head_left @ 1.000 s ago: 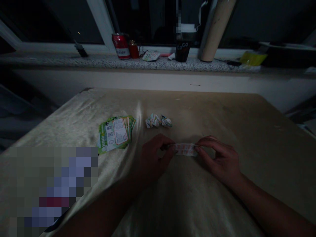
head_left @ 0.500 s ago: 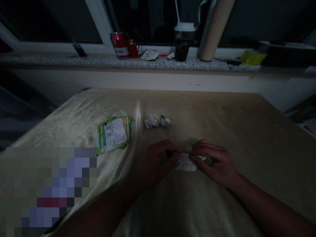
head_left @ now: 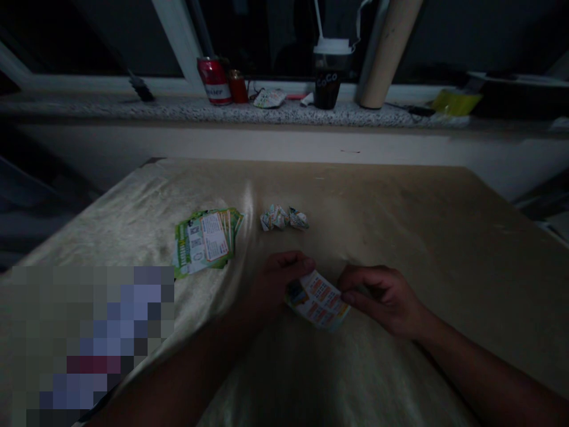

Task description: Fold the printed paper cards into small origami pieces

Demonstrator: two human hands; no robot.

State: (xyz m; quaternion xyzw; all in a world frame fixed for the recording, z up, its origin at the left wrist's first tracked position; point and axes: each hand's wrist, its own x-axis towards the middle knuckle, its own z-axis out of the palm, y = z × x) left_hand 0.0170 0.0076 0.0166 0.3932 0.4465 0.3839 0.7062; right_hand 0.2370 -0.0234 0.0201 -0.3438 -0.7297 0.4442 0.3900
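A small printed leaflet (head_left: 320, 298), white with orange and dark print, is held between my two hands above the cloth-covered table (head_left: 427, 219). My left hand (head_left: 280, 279) pinches its upper left corner, thumb on top. On the opposite side, my right hand (head_left: 384, 296) has thumb and fingertips closed on the right edge. A fanned pile of green-and-white leaflets (head_left: 207, 240) lies to the left, beyond my left forearm. Crumpled balls of printed paper (head_left: 284, 218) sit on the table past my hands.
On the granite windowsill (head_left: 178, 110) behind the table stand a red can (head_left: 214, 82), an orange container (head_left: 239, 88), a lidded drink cup (head_left: 329, 74) and a cardboard tube (head_left: 386, 56). A yellow packet (head_left: 456, 103) lies at the sill's right. A pixelated patch hides the lower left.
The leaflet has turned and now lies opened to view, tilted, showing its printed face. My left hand has shifted slightly left, and my hands are farther apart at the fingertips.
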